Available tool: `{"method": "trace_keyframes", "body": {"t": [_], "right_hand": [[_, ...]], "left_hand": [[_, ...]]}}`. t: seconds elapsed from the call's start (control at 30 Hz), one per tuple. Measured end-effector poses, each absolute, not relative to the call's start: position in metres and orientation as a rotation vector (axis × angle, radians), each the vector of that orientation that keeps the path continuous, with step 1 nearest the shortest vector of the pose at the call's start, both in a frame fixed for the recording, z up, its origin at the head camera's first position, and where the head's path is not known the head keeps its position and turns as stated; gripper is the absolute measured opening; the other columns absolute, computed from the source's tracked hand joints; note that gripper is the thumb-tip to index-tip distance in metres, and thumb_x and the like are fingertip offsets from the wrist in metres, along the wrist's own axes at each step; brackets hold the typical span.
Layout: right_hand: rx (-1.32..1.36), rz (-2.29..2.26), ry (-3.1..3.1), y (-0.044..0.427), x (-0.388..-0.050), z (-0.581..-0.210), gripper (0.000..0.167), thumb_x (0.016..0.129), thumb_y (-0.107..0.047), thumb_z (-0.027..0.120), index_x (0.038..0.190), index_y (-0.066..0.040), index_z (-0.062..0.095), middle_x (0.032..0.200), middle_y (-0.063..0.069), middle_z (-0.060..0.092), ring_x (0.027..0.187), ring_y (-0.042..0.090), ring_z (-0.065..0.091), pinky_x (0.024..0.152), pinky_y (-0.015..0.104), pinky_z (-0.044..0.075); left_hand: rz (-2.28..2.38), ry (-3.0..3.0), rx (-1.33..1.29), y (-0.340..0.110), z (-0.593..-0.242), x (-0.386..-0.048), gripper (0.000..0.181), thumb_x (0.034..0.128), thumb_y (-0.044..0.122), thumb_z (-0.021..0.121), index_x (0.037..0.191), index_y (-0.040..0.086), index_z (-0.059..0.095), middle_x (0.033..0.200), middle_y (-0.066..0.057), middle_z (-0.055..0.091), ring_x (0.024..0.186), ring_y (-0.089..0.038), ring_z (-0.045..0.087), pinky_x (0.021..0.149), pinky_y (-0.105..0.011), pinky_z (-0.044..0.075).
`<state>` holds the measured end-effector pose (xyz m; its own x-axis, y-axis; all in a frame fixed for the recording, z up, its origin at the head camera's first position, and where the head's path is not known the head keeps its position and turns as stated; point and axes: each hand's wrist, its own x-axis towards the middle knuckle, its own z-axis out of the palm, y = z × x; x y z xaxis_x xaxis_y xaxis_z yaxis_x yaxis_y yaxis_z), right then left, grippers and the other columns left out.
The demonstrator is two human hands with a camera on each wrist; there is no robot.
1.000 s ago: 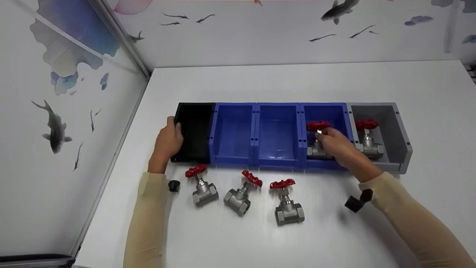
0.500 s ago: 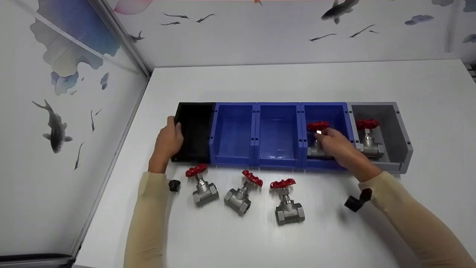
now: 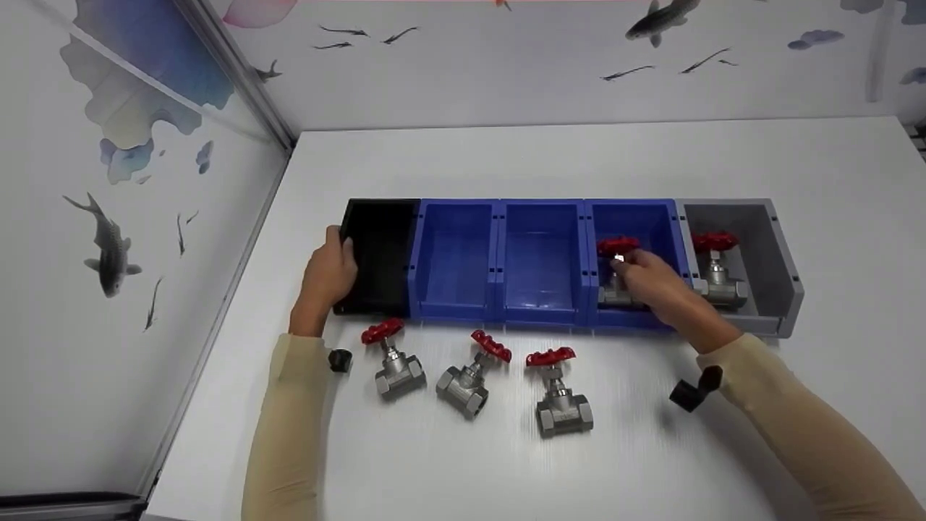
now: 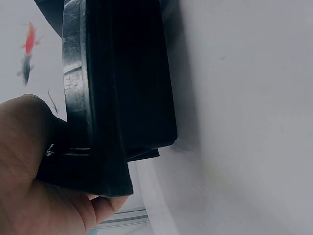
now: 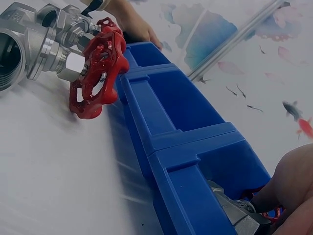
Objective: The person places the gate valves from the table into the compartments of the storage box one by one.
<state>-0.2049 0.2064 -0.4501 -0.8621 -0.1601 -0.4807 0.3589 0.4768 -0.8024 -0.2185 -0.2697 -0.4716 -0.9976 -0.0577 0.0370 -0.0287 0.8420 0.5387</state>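
My left hand [image 3: 329, 271] grips the left wall of the black bin [image 3: 380, 257], thumb on the inner side and fingers outside; the left wrist view shows the bin's rim [image 4: 105, 122] between them. With my right hand [image 3: 651, 278] I pinch the neck of a red-handled valve [image 3: 615, 293], which sits in the rightmost blue bin [image 3: 640, 318]. Its red handwheel [image 3: 617, 244] points to the back of that bin. In the right wrist view the valve's metal body [image 5: 239, 215] shows inside the bin, partly hidden by my fingers.
Two more blue bins [image 3: 456, 312] [image 3: 542, 315] join the row. The grey bin [image 3: 778, 289] at the right end holds another valve [image 3: 716, 282]. Three valves [image 3: 399, 373] [image 3: 463, 387] [image 3: 563, 412] lie on the white table in front. A printed wall panel [image 3: 463, 72] stands behind.
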Motion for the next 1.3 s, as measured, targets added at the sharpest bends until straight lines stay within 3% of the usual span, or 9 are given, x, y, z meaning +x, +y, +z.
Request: {"method": "trace_keyframes", "body": {"t": [0.33, 1.03, 1.3], "right_hand": [[0.131, -1.365, 2.31, 0.2072, -0.2042, -0.4515, 0.027, 0.107, -0.024, 0.037, 0.113, 0.001, 0.044, 0.09, 0.005, 0.048, 0.078, 0.019, 0.044, 0.07, 0.032, 0.038], [0.167, -1.317, 2.297, 0.2056, -0.2063, -0.4527, 0.039, 0.107, -0.026, 0.035, 0.13, 0.005, 0.04, 0.103, 0.011, 0.045, 0.092, 0.024, 0.044, 0.077, 0.036, 0.038], [0.137, -1.338, 2.301, 0.2059, -0.2069, -0.4547, 0.035, 0.106, -0.023, 0.039, 0.124, 0.007, 0.043, 0.104, 0.011, 0.051, 0.09, 0.022, 0.048, 0.077, 0.034, 0.041]], "left_hand": [[-0.853, -2.966, 0.074, -0.2661, -0.4663, -0.2154, 0.039, 0.1086, 0.021, 0.031, 0.136, -0.006, 0.038, 0.108, -0.032, 0.064, 0.096, -0.043, 0.065, 0.081, -0.054, 0.049], [-0.861, -2.941, 0.063, -0.2673, -0.4689, -0.2166, 0.039, 0.1086, 0.021, 0.031, 0.136, -0.006, 0.039, 0.112, -0.033, 0.064, 0.098, -0.044, 0.065, 0.082, -0.055, 0.048], [-0.841, -2.94, 0.055, -0.267, -0.4686, -0.2153, 0.038, 0.1082, 0.02, 0.032, 0.134, -0.007, 0.04, 0.105, -0.034, 0.064, 0.094, -0.045, 0.065, 0.079, -0.055, 0.048]]}}
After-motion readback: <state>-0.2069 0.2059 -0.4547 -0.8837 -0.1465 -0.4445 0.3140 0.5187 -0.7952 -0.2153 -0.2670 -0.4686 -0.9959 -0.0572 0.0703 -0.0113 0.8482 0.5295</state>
